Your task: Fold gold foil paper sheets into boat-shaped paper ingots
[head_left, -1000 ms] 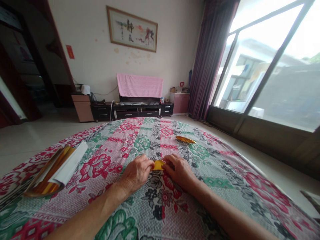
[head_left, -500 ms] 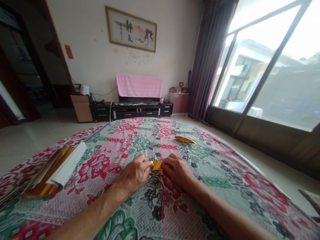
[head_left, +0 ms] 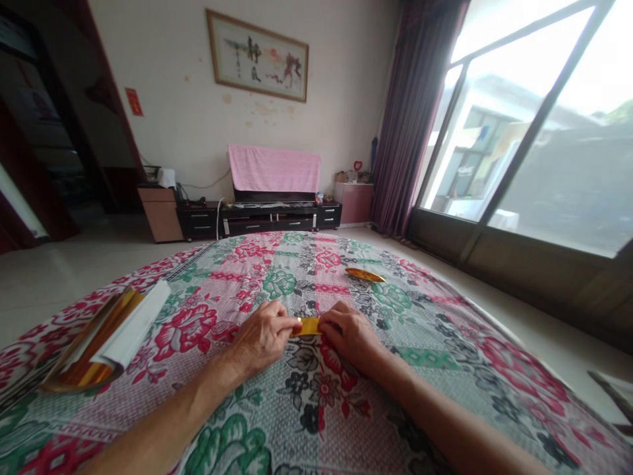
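Observation:
A small folded piece of shiny gold paper (head_left: 309, 326) lies between my two hands, low over the patterned tablecloth (head_left: 232, 409). My left hand (head_left: 267, 331) pinches its left end with thumb and forefinger. At the right end, the fingers of my right hand (head_left: 349, 331) are closed on the same piece and cover that edge. Beyond my right hand rests a pointed, boat-shaped gold paper piece (head_left: 364, 275). Far to the left lies a loosely curled stack of gold and white paper sheets (head_left: 106, 340).
Past the table's far edge stands a low black cabinet (head_left: 270, 221) with a pink cloth (head_left: 274, 169) over what stands on it. A purple curtain (head_left: 415, 119) and a large window (head_left: 524, 132) are at the right.
My left hand has shifted slightly left, its thumb and forefinger now lying along the gold paper's left end. My right hand keeps its hold. The stack and the boat-shaped piece stay put.

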Demonstrator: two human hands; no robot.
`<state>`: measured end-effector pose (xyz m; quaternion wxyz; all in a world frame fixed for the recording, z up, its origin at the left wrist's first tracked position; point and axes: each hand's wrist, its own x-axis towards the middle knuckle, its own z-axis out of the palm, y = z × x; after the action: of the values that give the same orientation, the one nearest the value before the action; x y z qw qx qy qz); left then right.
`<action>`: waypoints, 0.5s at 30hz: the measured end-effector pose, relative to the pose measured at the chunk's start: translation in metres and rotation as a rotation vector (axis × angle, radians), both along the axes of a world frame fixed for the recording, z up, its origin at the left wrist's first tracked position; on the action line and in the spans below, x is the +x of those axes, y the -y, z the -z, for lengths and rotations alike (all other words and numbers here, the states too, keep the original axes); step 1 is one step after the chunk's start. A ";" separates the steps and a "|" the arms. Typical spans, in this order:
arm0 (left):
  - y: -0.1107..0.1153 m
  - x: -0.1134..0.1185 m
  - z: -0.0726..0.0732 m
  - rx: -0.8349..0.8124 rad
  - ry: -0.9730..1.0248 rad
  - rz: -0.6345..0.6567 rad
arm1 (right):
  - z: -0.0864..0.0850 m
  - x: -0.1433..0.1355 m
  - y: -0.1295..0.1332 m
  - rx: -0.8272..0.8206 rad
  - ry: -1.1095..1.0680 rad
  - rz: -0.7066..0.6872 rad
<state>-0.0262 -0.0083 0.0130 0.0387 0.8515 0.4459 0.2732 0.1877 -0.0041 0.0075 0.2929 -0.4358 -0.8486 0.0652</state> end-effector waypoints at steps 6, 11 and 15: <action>-0.014 -0.011 -0.001 -0.051 -0.033 0.115 | -0.001 0.000 0.001 0.001 0.001 -0.009; -0.018 -0.016 -0.004 -0.089 0.001 0.167 | 0.000 0.001 -0.001 -0.009 -0.001 -0.009; -0.018 -0.017 -0.005 -0.090 0.012 0.186 | 0.000 0.001 -0.002 -0.019 -0.004 -0.002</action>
<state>-0.0432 0.0094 0.0177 0.1047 0.8850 0.3765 0.2533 0.1885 -0.0020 0.0080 0.2903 -0.4374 -0.8479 0.0745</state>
